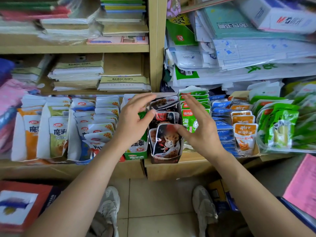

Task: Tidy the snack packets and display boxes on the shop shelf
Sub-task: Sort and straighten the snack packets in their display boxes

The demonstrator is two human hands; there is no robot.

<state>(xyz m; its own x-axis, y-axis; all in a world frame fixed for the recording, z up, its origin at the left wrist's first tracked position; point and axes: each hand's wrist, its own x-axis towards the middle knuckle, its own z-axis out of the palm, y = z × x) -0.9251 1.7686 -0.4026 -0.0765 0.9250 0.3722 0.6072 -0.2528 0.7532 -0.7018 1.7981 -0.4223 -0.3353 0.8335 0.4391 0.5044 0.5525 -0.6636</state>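
Black-and-red snack packets [166,139] stand in a row inside a narrow dark display box [165,159] at the centre of the frame, on the front edge of the wooden shelf [189,166]. I have my left hand [135,120] on the box's left side and my right hand [200,127] on its right. Both are spread wide with the fingers nearly straight and hold nothing. The right thumb lies at the top corner of the front packet; I cannot tell whether it presses on it.

My left hand hides most of a green box [136,155] that stands tight against the dark box. Behind my right hand is a row of green packets [195,100], just beside the dark box on its other side. Further right are blue packets [222,124], orange packets [243,132] and a loose heap of green pouches [280,127]. White packets [56,132] in torn cartons fill the left of the shelf.

Stacked notebooks [77,72] sit in the upper left. A sagging pile of plastic-wrapped paper [239,53] overhangs the snacks at upper right. Grey shoes [109,207] show on the tiled floor below.
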